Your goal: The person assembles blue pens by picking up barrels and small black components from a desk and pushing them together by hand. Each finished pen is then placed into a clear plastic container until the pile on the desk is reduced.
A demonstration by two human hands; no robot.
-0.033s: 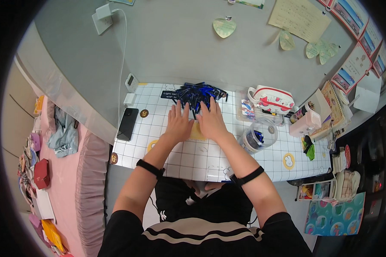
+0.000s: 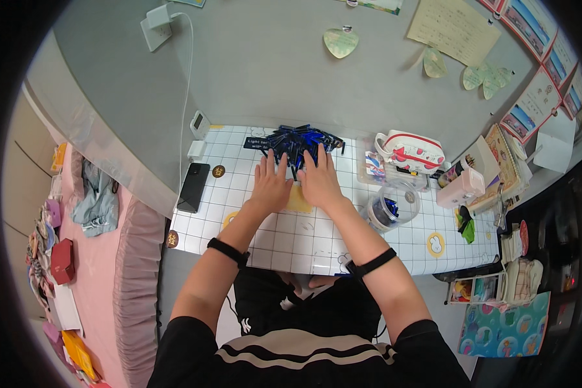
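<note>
A heap of slim dark blue and black tubes (image 2: 304,138), like pen ink cartridges, lies at the back middle of the desk. My left hand (image 2: 271,184) rests palm down at the heap's near left edge, its fingers stretched out and spread. On the near right edge lies my right hand (image 2: 320,181), also flat with its fingers apart. A narrow gap separates the two hands, and neither holds anything. To the right stands a clear round tub (image 2: 392,205) with several more of the tubes inside.
On the white grid-patterned desk (image 2: 291,242), a black phone (image 2: 193,187) lies left. Behind the tub are a white pencil case (image 2: 412,151) and a clear tray (image 2: 372,169). A pink container (image 2: 460,187) stands farther right. The grey wall (image 2: 258,77) rises behind.
</note>
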